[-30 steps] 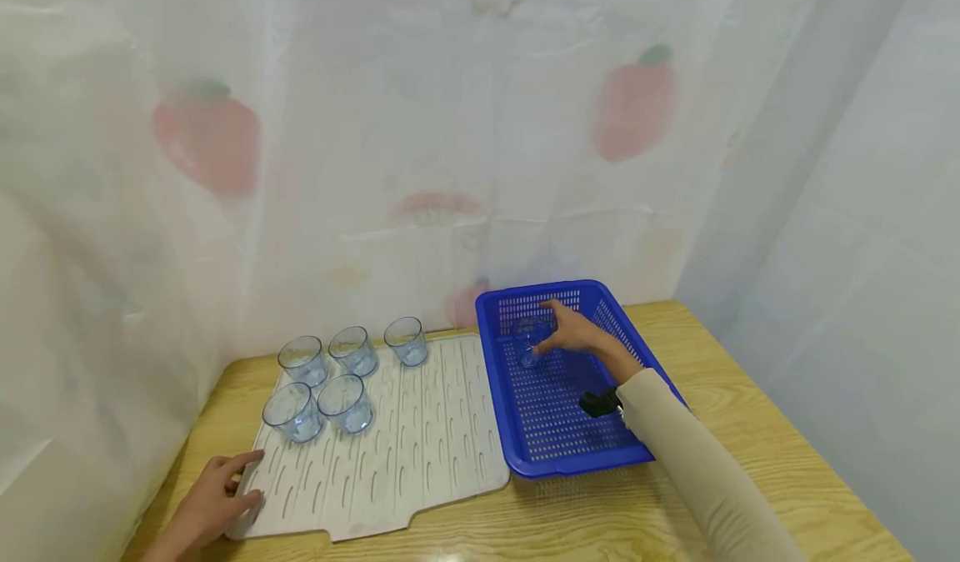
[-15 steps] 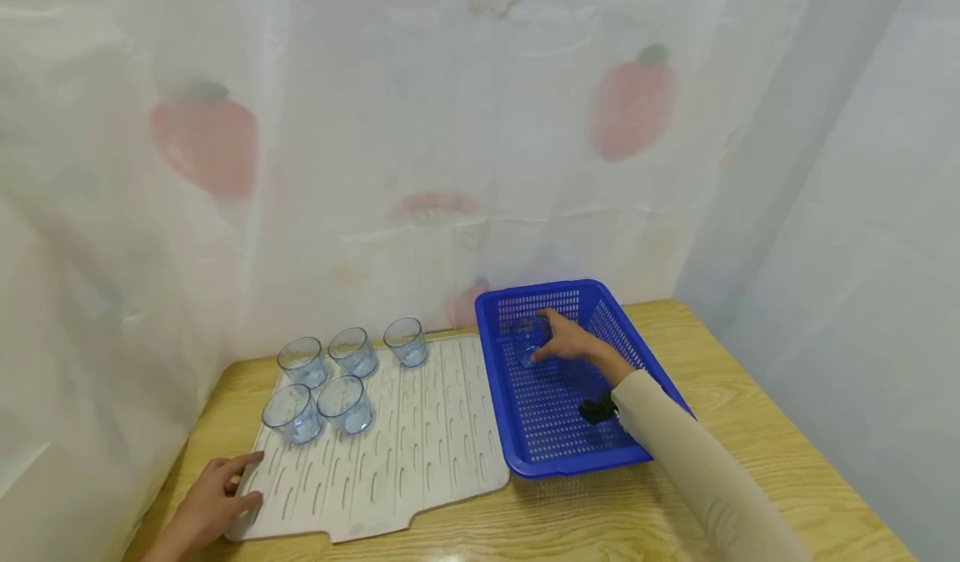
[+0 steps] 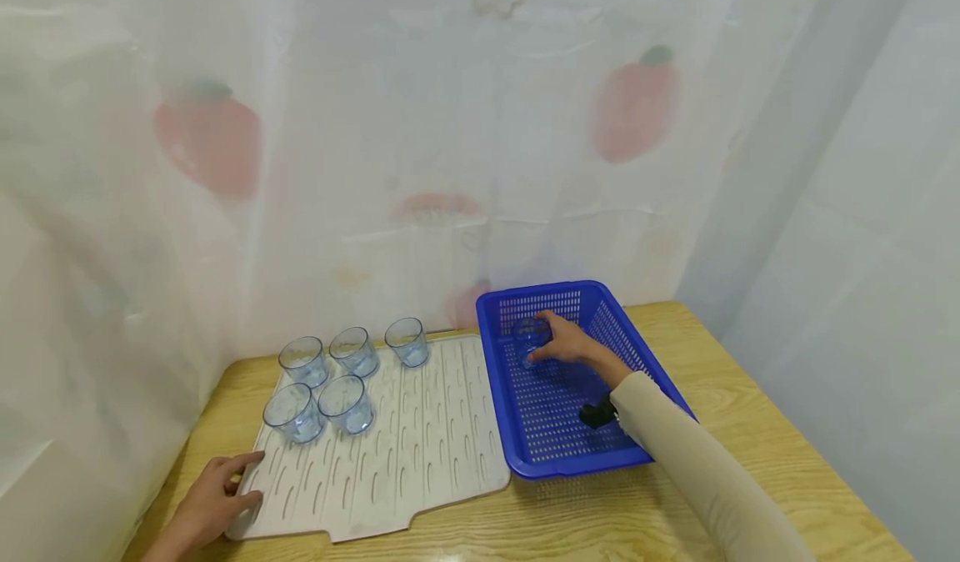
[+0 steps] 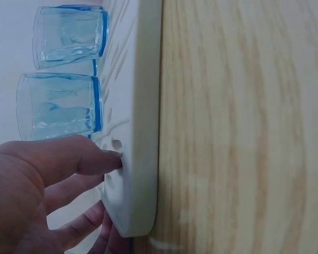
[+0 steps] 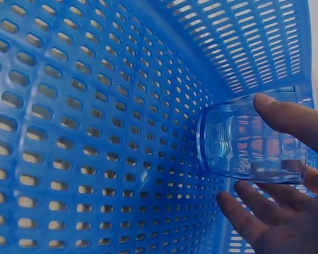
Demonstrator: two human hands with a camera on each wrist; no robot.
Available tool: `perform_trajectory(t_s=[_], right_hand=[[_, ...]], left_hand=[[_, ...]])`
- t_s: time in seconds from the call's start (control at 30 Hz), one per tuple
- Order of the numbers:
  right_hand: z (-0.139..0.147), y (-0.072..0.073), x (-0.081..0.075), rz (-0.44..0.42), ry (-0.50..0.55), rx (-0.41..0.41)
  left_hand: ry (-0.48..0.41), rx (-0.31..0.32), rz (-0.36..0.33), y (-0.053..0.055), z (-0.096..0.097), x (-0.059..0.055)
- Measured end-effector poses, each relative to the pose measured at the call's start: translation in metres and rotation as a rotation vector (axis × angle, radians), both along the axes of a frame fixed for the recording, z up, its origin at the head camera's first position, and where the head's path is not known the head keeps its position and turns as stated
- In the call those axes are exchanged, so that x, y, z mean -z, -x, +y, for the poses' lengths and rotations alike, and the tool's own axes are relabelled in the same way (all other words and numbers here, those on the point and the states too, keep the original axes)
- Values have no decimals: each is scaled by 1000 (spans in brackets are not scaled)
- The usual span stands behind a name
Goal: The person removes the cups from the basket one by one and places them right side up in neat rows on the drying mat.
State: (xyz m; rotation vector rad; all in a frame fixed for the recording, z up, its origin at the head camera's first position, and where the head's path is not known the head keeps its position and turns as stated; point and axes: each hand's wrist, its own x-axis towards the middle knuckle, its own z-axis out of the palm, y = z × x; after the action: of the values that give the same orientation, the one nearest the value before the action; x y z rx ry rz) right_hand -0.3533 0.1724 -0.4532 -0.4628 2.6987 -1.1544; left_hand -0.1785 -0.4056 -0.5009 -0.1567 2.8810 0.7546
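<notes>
My left hand (image 3: 206, 504) rests at the front left corner of a pale slotted drying mat (image 3: 442, 429). Close up in the left wrist view, the thumb touches the mat's top and the other fingers lie at its edge. Inside the blue basket (image 3: 510, 454), my right hand (image 3: 566, 338) holds a clear bluish drinking glass (image 5: 249, 143). Its thumb lies on one side of the glass and its fingers on the other. That glass stands upright on the basket floor, near the back left corner. Several matching glasses (image 3: 348, 405) stand upright at the mat's left and back.
The wooden table (image 3: 757, 429) carries the mat and, at its right, the basket. A pale plastic sheet (image 3: 360, 128) with strawberry prints hangs behind. A black wrist-worn device (image 3: 597, 412) hangs at the right sleeve, over the basket floor.
My right hand has shifted slightly left and its fingers have come in around the glass in the basket. The left hand and the glasses on the mat have stayed put.
</notes>
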Motion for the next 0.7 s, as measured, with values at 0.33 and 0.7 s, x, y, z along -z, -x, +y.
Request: perform_trajectory(t_s=[0.33, 0.7], right_hand=[[2, 1, 0, -37, 46, 1], [3, -1, -1, -23, 59, -18]], left_hand=[[-5, 5, 9, 1, -1, 1], [-4, 4, -3, 0, 0, 0]])
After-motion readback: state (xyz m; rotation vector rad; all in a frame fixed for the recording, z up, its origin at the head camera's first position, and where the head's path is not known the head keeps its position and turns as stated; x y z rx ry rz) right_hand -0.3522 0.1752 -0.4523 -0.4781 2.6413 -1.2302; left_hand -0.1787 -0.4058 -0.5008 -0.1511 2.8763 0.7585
